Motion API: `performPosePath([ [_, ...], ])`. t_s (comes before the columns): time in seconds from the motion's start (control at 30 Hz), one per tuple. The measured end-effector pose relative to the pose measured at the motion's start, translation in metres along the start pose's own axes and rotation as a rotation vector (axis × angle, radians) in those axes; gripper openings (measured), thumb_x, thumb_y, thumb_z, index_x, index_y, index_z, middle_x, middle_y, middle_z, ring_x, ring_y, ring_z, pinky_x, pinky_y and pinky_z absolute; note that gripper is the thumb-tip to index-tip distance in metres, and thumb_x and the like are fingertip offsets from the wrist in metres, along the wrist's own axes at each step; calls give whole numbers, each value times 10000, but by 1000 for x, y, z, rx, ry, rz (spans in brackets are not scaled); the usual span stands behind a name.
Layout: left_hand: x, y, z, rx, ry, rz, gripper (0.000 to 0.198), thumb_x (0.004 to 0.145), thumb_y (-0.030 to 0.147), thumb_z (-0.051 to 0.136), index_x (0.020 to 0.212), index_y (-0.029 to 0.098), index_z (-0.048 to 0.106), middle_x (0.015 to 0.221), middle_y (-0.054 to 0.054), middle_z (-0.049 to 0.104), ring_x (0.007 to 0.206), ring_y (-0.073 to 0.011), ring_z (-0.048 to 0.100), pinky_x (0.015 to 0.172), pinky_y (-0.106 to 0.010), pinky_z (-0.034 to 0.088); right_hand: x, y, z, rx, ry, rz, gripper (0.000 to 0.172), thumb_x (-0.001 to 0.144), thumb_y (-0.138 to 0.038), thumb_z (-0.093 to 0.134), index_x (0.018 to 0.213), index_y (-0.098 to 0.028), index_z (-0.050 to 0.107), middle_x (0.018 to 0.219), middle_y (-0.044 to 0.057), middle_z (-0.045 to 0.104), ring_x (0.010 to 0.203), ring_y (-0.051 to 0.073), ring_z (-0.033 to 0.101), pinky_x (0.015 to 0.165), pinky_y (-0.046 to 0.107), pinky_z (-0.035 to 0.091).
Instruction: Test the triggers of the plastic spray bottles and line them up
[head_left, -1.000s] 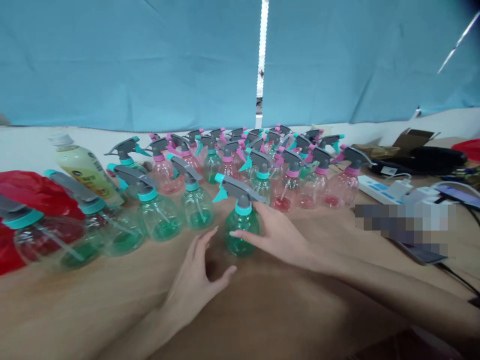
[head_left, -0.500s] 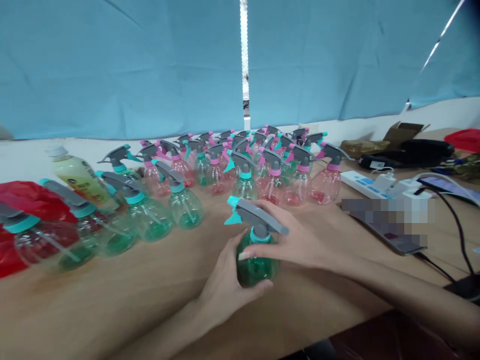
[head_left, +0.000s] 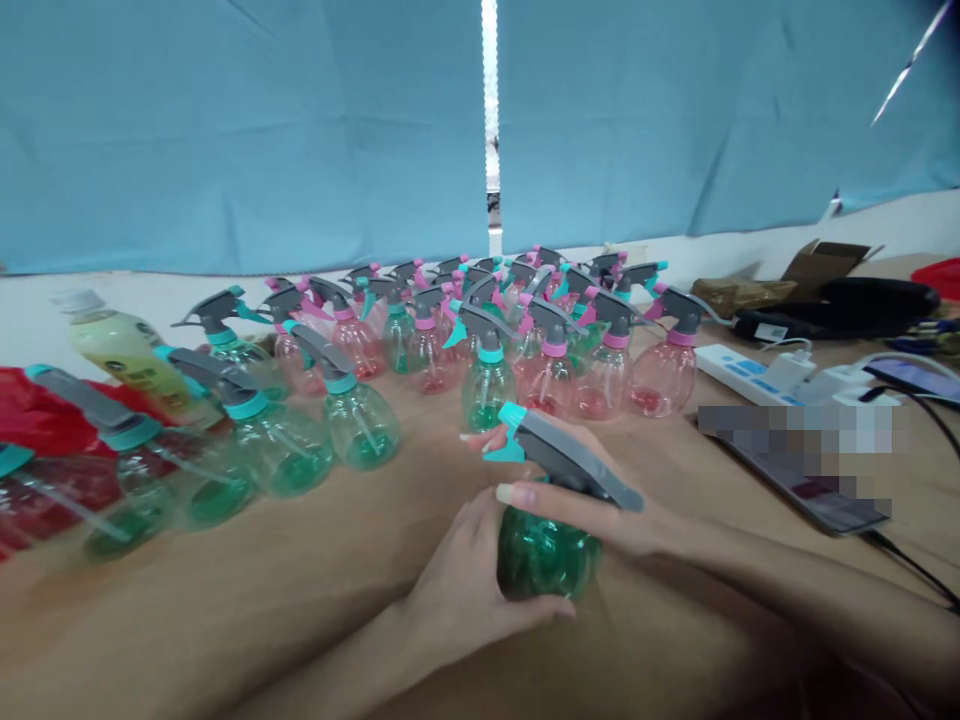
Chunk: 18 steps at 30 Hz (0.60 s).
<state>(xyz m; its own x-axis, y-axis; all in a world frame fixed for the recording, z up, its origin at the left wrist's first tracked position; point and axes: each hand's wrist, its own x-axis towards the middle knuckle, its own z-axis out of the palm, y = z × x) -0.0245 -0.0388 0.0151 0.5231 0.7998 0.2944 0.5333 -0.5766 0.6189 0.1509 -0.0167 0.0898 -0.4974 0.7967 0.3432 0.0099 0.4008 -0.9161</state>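
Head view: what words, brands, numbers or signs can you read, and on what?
None legible.
Pale yellow bottle: printing, too blurred to read.
White tag on a dark item: too small to read.
Held green spray bottle: no lettering visible.

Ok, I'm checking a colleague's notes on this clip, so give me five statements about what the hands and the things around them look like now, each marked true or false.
1. The left hand is wrapped around the body of a green spray bottle. True.
2. The right hand is well apart from that green spray bottle. False: it is at the bottle's neck, the thumb laid across it.
3. The nozzle of the held bottle is pink. False: it is turquoise.
4. A white power strip lies to the right of the rightmost pink spray bottle. True.
5. The white-capped bottle is at the right edge of the view. False: it is on the left, by the red plastic.
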Motion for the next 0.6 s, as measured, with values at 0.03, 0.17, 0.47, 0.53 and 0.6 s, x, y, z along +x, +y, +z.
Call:
performPosePath([
  [0.03,0,-2,-1,14,-4,8,876,705,582,762,1389,230,343,1333,-143,524,1220,-368,506,971,-552,440,2,0,1,-11,4,-4,313,788,-352,676,1077,-245,624,1102,49,690,920,203,692,774,340,581],
  [0.17,-3,-15,-8,122,-29,43,813,757,619,700,1374,221,352,1311,-145,545,1208,-360,514,990,-555,411,14,3,1,-74,30,-39,182,819,-331,629,977,-240,624,978,32,698,878,186,681,765,322,570],
  [0.47,-5,-41,-17,470,-76,-1,658,922,512,534,1429,133,351,1433,-179,454,1324,-342,408,1057,-553,338,38,19,-17,-215,73,-52,121,849,-345,594,918,-251,625,803,-19,657,699,147,617,650,280,499],
  [0.53,-5,-43,-17,485,-73,7,629,925,473,543,1415,117,373,1436,-179,451,1331,-336,402,1067,-545,334,40,20,-18,-213,94,-61,108,836,-325,609,917,-256,628,863,-15,670,772,157,634,703,285,507],
  [0.6,-6,-44,-16,484,-67,17,604,929,448,541,1412,123,380,1436,-172,455,1330,-329,406,1071,-534,335,40,20,-19,-216,104,-44,108,833,-312,613,928,-263,631,892,-12,671,808,166,640,710,284,509],
])
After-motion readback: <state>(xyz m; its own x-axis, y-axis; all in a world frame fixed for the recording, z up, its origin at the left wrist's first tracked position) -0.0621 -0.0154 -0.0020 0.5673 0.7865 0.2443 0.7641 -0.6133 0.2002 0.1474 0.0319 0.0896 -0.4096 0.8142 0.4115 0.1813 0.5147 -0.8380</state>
